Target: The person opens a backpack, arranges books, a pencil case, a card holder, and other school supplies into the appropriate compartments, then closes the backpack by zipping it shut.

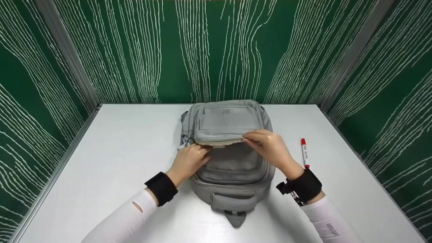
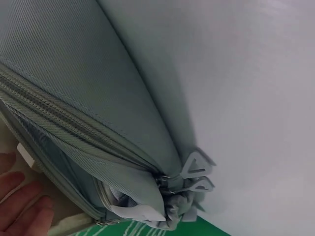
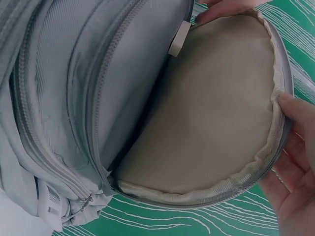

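A grey backpack (image 1: 233, 189) lies on the white table with its front pocket unzipped. My right hand (image 1: 270, 148) pinches the edge of the lifted pocket flap (image 1: 219, 135), thumb on the lining side and fingers outside. The flap's beige lining (image 3: 211, 103) and a small pale tag (image 3: 180, 38) show in the right wrist view. At the left side of the opening, my left hand (image 1: 190, 160) reaches under the flap. Its loosely bent fingers (image 2: 24, 206) lie against the lining near the tag, with nothing seen between them. The depth of the pocket is hidden.
A red-and-white marker (image 1: 304, 153) lies on the table (image 1: 128, 141) right of the backpack. Zip pulls (image 2: 198, 167) stick out at the backpack's side. Green panels (image 1: 229, 50) with white wavy lines stand behind and at both sides.
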Motion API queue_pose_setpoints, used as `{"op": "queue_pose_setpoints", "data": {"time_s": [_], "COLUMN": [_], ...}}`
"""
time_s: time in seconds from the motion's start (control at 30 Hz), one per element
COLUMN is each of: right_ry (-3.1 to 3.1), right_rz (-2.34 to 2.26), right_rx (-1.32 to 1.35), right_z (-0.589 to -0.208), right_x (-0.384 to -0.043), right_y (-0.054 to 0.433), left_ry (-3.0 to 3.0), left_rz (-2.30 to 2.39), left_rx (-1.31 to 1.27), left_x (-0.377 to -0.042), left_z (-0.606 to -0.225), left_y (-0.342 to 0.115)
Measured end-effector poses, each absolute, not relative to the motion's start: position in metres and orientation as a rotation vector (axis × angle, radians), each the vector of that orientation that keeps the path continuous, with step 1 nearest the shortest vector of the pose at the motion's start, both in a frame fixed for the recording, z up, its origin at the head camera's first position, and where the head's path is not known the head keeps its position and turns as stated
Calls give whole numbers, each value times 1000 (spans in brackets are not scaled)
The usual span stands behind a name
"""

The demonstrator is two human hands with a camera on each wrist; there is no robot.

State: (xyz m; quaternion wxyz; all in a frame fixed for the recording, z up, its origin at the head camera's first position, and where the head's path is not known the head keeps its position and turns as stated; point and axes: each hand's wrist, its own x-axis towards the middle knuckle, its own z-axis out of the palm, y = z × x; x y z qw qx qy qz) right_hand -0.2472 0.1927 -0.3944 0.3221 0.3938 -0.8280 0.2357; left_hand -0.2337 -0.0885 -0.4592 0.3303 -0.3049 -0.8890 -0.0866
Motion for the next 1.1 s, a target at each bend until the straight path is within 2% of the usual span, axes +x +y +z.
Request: {"op": "queue_pose_setpoints", "data": {"time_s": [0.47,1.1], "right_ry": [-2132,-2123], "right_rz": [581,579], "right_rx": [1035,1067], "right_z": [-411,-435], "right_x": [-241,-227], "right_y": [200,199], "left_ry": [-2248,-2363], "left_rz": [-433,-501], "left_rx": [-742,-990], "left_x": [-222,-226], "left_z": [-440,-432], "left_y": [-123,-95]}}
